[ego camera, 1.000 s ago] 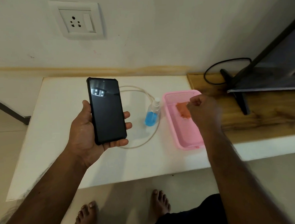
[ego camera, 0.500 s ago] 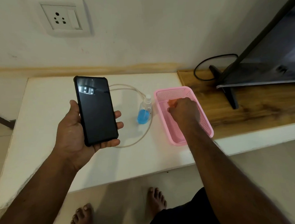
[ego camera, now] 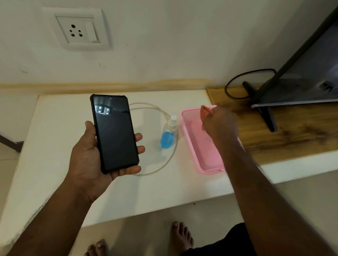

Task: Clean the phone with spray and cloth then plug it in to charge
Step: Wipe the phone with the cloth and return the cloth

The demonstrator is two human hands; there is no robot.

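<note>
Since the earlier frame the right hand [ego camera: 219, 123] has risen from the floor of the pink basket [ego camera: 208, 157] and now holds the orange cloth [ego camera: 204, 111] above the basket's far end. Its fingers are curled and pinch the cloth, a small part of which shows above the knuckles; the hand is blurred. The left hand [ego camera: 95, 156] holds the phone [ego camera: 115, 133] screen up over the white table [ego camera: 48, 133], thumb on the phone's left edge and fingertips wrapped round its right and near edges. The screen is dark. The spray bottle [ego camera: 169, 132], holding blue liquid, stands upright on the table between phone and basket, just left of the basket. A white cable [ego camera: 159, 110] loops on the table behind and around the bottle. A wall socket [ego camera: 77, 29] sits on the far wall, upper left. A television [ego camera: 307, 83] stands on the wooden shelf [ego camera: 300, 133] at the right.
</note>
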